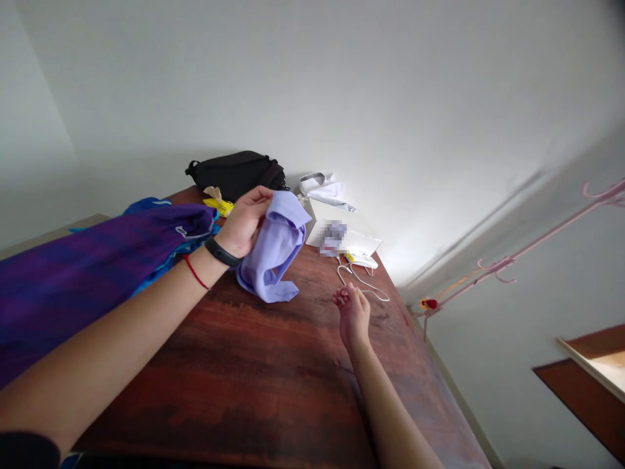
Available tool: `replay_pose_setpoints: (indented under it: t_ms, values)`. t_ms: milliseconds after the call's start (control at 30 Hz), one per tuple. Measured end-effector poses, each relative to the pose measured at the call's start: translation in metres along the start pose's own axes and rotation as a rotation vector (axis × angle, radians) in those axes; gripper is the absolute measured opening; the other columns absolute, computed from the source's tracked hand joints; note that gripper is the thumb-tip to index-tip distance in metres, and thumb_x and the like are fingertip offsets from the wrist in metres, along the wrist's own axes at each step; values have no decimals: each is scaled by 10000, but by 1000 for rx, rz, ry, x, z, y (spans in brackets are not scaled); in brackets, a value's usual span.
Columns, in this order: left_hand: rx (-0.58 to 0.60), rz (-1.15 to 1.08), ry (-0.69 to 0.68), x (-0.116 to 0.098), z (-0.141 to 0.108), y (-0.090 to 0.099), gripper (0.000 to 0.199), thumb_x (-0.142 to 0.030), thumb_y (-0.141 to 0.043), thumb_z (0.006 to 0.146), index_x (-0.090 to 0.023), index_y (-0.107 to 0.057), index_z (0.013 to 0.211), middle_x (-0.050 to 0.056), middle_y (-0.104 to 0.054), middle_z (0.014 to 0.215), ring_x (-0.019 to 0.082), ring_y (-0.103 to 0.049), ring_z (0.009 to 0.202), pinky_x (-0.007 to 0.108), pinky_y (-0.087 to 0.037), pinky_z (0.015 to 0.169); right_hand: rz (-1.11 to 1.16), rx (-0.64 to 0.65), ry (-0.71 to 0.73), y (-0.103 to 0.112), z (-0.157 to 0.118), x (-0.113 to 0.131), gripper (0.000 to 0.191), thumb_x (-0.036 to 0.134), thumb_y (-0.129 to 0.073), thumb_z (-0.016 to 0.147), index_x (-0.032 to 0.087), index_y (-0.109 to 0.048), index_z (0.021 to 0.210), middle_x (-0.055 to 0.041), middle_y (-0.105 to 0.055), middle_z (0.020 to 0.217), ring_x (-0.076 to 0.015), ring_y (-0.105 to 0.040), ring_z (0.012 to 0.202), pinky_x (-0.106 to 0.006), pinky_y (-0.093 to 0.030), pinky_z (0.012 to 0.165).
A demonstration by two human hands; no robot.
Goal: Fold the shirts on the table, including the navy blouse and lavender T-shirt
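A lavender cloth [280, 244] hangs folded over in a loop from my left hand [248, 220], whose fingers pinch its upper edge. The cloth's lower end hangs over the dark red wooden table [234, 365]. To the right of it, my right hand [353, 312] is over the table with its fingers curled; whether anything small lies within them cannot be made out. A thin white cable [378, 294] lies just beyond that hand. Purple and blue clothing [112, 254] is spread at the left, under and beside my left forearm.
At the back are a black bag [239, 172], a yellow item [219, 206], a white folded cloth [325, 189] and a white box [364, 242]. A pink rack with hooks [498, 266] stands right of the table, before the wall.
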State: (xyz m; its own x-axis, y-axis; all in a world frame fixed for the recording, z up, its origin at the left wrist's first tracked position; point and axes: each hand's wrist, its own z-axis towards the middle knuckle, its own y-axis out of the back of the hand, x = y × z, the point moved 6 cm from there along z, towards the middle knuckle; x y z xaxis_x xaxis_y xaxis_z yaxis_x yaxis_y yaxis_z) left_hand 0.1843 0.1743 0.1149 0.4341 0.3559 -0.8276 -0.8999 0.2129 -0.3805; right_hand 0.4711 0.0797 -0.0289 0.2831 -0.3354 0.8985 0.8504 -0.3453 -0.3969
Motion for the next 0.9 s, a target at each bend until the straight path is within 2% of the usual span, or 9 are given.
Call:
replay_pose_setpoints:
  t_ms: [67,167,233,300,433,500,633,767,900]
  values:
    - [158,-22,84,20,-16,-22,229,-288,-771,747,-164,-601,838,-16,-631,779,114,-547,710,232,-424,662,-53,163,-9,-14,-9,-3,244,385,-781,780,185,-668,696,7,-662,722,-130,-599,664,-248,-490,633]
    - [359,139,199,59,-44,-51,177,-289,-745,783,-146,-646,816,5,-655,777,129,-565,717,245,-422,666,-116,375,-68,-29,-25,-13,233,380,-807,759,165,-732,806,-14,-705,770,-152,-611,693,-281,-505,688]
    - [432,257,221,81,-58,-61,131,-269,-707,806,-149,-656,793,19,-669,777,148,-587,734,262,-435,678,-146,393,-96,-30,-31,-20,269,362,-833,722,148,-748,861,-12,-715,769,-159,-610,688,-285,-503,696]
    - [461,345,185,92,-66,-66,102,-244,-689,808,-152,-663,773,33,-683,796,162,-609,775,275,-456,712,-173,327,-100,-27,-31,-24,284,326,-851,691,145,-757,889,-11,-728,789,-166,-618,704,-285,-504,713]
    - [513,383,223,96,-68,-66,183,-334,-680,834,-152,-664,824,24,-660,785,135,-568,655,250,-453,588,-67,188,-132,-24,-26,-22,298,326,-813,713,208,-764,982,-13,-753,907,-194,-650,804,-303,-523,754]
    - [523,351,279,96,-66,-63,240,-392,-679,838,-154,-645,850,12,-631,778,124,-548,620,234,-448,537,2,156,-153,-23,-23,-19,226,352,-802,711,218,-766,889,-4,-742,826,-184,-638,743,-293,-519,709]
    - [494,306,324,97,-65,-61,290,-447,-673,837,-174,-584,877,-8,-572,786,134,-560,686,218,-472,544,35,181,-167,-23,-20,-13,208,379,-828,690,195,-731,691,11,-661,645,-135,-541,585,-265,-465,601]
    - [471,286,343,98,-67,-61,296,-467,-650,851,-193,-546,893,-23,-525,792,131,-547,710,217,-479,569,62,204,-183,-21,-20,-13,261,401,-841,698,193,-704,622,15,-605,600,-118,-478,550,-257,-434,569]
    - [452,294,376,94,-68,-61,282,-454,-645,846,-197,-535,887,-16,-525,799,138,-542,710,219,-465,560,52,224,-198,-23,-20,-12,259,404,-822,721,202,-693,623,8,-614,626,-132,-503,581,-266,-448,596]
